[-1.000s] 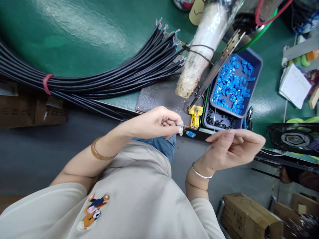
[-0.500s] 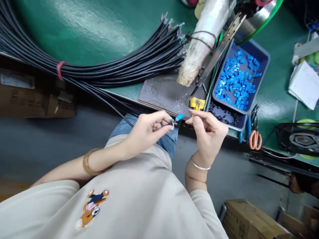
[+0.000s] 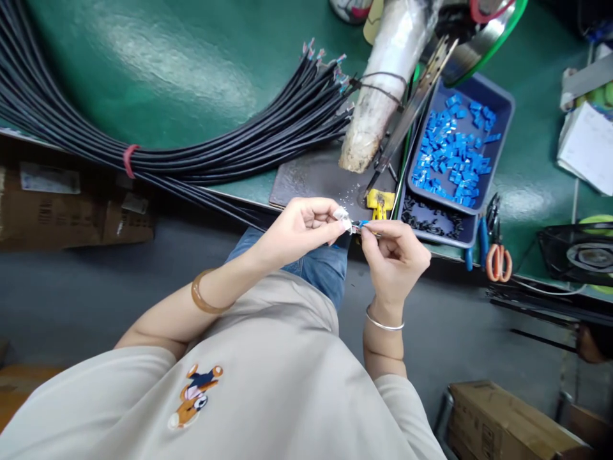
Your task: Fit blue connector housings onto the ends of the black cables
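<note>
My left hand [image 3: 309, 223] is closed in a pinch around the end of a black cable, mostly hidden by the fingers. White material [image 3: 341, 217] shows at its fingertips. Thin wires [image 3: 355, 229] stick out toward my right hand [image 3: 395, 252], which pinches a small blue connector [image 3: 363, 223] at the wire ends. Whether the wires sit inside the connector is too small to tell. Just beyond the fingers, a yellow tool [image 3: 381, 203] lies at the bench edge. A soldering iron [image 3: 400, 134] is strapped beside a plastic-wrapped tube [image 3: 378, 96] and points down at the dark board [image 3: 299, 182].
A thick bundle of black cables [image 3: 201, 153], tied with a red band [image 3: 129, 161], lies along the green bench [image 3: 167, 64]. At right stand a tray [image 3: 505, 134] of blue connectors and a lower tray of black parts [image 3: 431, 220]. Orange-handled scissors [image 3: 499, 263] lie near the edge.
My hands have come together, and my right fingers have closed on the blue connector, which stood free at the wire ends before. The white material at my left fingertips shows more. The view has shifted slightly.
</note>
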Available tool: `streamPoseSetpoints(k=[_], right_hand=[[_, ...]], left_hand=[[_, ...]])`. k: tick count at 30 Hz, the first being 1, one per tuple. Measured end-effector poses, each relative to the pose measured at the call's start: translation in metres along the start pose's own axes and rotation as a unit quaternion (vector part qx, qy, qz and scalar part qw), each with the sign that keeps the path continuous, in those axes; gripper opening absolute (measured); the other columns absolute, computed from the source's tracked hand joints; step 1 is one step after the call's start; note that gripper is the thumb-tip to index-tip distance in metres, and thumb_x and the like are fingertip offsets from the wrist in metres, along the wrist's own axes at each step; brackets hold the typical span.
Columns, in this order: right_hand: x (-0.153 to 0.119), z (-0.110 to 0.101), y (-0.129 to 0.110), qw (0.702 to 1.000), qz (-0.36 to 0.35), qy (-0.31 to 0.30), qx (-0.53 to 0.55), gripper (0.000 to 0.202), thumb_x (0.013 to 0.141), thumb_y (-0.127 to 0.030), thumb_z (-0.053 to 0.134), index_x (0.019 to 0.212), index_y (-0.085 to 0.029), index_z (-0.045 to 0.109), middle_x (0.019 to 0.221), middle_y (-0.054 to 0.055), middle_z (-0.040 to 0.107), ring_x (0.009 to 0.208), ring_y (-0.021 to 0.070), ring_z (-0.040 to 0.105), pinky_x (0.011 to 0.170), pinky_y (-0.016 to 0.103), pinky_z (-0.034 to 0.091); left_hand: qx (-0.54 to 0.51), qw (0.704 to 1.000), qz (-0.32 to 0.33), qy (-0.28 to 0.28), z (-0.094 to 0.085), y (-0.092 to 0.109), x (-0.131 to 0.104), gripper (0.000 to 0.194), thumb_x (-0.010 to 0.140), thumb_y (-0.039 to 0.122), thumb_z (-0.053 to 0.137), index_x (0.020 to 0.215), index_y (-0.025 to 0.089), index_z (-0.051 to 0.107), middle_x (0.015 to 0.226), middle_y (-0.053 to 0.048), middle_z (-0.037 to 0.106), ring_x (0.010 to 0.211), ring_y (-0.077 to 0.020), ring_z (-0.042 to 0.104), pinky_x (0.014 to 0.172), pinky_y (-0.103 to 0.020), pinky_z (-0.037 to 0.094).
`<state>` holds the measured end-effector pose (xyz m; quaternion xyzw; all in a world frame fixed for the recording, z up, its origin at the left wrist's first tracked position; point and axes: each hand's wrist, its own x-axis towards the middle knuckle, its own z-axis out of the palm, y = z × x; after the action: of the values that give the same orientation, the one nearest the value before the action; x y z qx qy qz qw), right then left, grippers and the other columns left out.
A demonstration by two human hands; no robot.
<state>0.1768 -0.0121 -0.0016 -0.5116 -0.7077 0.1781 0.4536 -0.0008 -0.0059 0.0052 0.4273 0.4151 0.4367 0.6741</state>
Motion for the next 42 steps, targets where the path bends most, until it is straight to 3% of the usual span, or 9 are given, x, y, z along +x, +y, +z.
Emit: streamPoseSetpoints(k=[5, 10, 20, 42], right_hand=[[-0.003, -0.008, 0.0, 0.998, -0.03, -0.004, -0.049, 0.018, 0.086, -0.023, 0.068, 0.103, -0.025, 0.071, 0.068, -0.004, 0.065, 0.048, 0.0062, 0.049, 0.046, 0.021, 0.038], [0.002, -0.017, -0.005, 0.983, -0.111, -0.069, -0.129, 0.022, 0.087, -0.016, 0.067, 0.106, -0.025, 0.071, 0.063, -0.005, 0.059, 0.049, 0.0051, 0.044, 0.051, 0.021, 0.037], [0.007, -0.021, -0.002, 0.963, -0.169, -0.109, -0.181, 0.018, 0.088, -0.016, 0.066, 0.104, -0.023, 0.071, 0.059, -0.005, 0.054, 0.05, 0.0059, 0.042, 0.052, 0.022, 0.033], [0.009, -0.025, -0.001, 0.953, -0.19, -0.151, -0.182, 0.012, 0.088, -0.017, 0.064, 0.096, -0.022, 0.07, 0.061, -0.006, 0.057, 0.051, 0.0065, 0.047, 0.054, 0.023, 0.037]], left_hand=[[-0.002, 1.0, -0.003, -0.01, 0.002, 0.002, 0.006, 0.018, 0.078, 0.026, 0.07, 0.074, 0.012, 0.06, 0.059, 0.004, 0.049, 0.05, -0.0031, 0.04, 0.047, -0.016, 0.033], [0.018, 1.0, 0.005, -0.02, 0.002, -0.002, 0.01, 0.019, 0.08, 0.027, 0.068, 0.073, 0.011, 0.06, 0.064, 0.003, 0.048, 0.056, -0.0038, 0.04, 0.051, -0.016, 0.033], [0.08, 0.995, 0.031, -0.053, -0.002, -0.006, 0.012, 0.022, 0.085, 0.026, 0.06, 0.068, 0.011, 0.058, 0.061, 0.003, 0.043, 0.055, -0.0046, 0.036, 0.05, -0.018, 0.029], [0.036, 0.995, 0.0, -0.097, -0.005, -0.004, 0.012, 0.014, 0.08, 0.02, 0.063, 0.069, 0.011, 0.063, 0.059, 0.003, 0.05, 0.054, -0.0046, 0.041, 0.049, -0.017, 0.032]])
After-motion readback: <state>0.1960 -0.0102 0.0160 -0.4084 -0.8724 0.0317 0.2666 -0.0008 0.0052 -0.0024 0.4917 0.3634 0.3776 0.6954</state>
